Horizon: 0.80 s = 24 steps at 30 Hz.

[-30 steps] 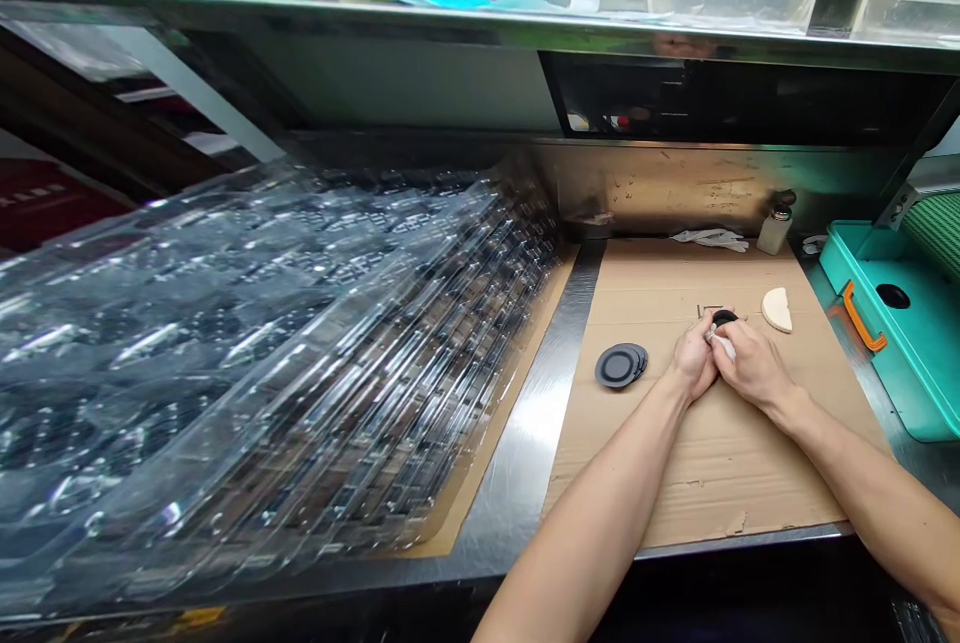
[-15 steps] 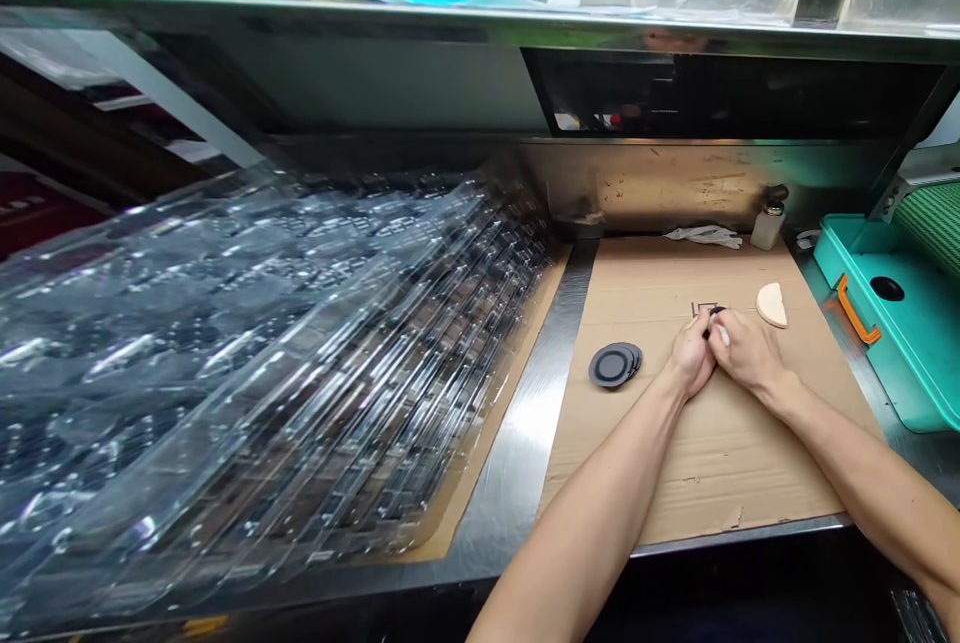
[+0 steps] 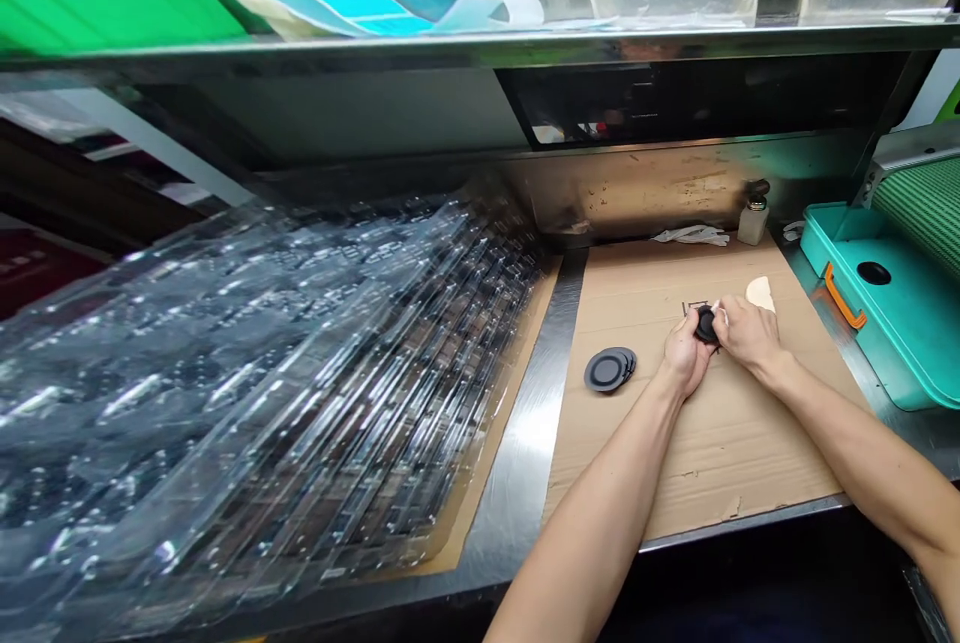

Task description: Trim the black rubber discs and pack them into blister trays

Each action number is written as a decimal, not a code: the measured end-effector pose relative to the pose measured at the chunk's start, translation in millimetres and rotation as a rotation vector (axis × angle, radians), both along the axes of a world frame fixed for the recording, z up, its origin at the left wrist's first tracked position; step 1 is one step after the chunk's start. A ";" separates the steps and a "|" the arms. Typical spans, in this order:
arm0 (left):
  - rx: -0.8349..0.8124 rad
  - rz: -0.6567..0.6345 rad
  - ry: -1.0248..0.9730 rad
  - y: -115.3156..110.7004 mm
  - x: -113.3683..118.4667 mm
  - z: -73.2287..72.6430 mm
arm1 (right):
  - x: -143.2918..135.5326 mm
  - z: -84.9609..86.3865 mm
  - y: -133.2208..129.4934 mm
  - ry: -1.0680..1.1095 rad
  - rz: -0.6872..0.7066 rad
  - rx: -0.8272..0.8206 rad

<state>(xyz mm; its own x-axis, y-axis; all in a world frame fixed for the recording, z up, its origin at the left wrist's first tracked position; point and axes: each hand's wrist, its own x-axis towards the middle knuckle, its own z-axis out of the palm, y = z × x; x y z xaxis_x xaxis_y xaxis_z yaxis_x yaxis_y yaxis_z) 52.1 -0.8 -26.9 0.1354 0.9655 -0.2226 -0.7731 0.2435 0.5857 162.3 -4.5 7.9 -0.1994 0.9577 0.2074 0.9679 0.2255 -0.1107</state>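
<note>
My left hand is closed around the edge of a small black round disc, tilted so its face shows. Over the disc's right edge, the fingers of my right hand are pinched together. A bit of white shows at those fingertips, too small to name. To the left, a few dark grey round discs with ring-shaped centres lie overlapped on a cardboard sheet. A cream-coloured pad with a notched side rests just behind my right hand, which partly covers it.
Stacked clear plastic trays fill the left side. A small pump bottle and white gloves lie along the back. At right stands a teal box with an orange latch and a black disc. A metal shelf spans overhead.
The black disc has turned so that its face shows, and my right fingers have shifted to its upper right edge. The whole view has swung slightly to the right and up.
</note>
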 end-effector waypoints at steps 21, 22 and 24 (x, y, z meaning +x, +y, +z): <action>-0.097 -0.110 -0.046 -3.5 -17.9 11.5 | 41.4 -5.6 9.0 0.219 -0.149 0.152; -0.104 -0.123 -0.069 -3.9 -20.2 12.9 | 45.8 -5.7 9.2 0.235 -0.153 0.160; -0.112 -0.148 -0.105 -5.0 -24.2 15.5 | 50.9 -5.8 9.5 0.255 -0.159 0.160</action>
<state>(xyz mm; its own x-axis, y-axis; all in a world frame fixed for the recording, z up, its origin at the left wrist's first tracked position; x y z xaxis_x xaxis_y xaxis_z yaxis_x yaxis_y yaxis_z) 28.0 -5.8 -11.4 0.3017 0.9035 -0.3045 -0.7792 0.4177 0.4672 213.2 5.0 2.1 0.0271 0.9240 0.3815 0.9382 0.1082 -0.3289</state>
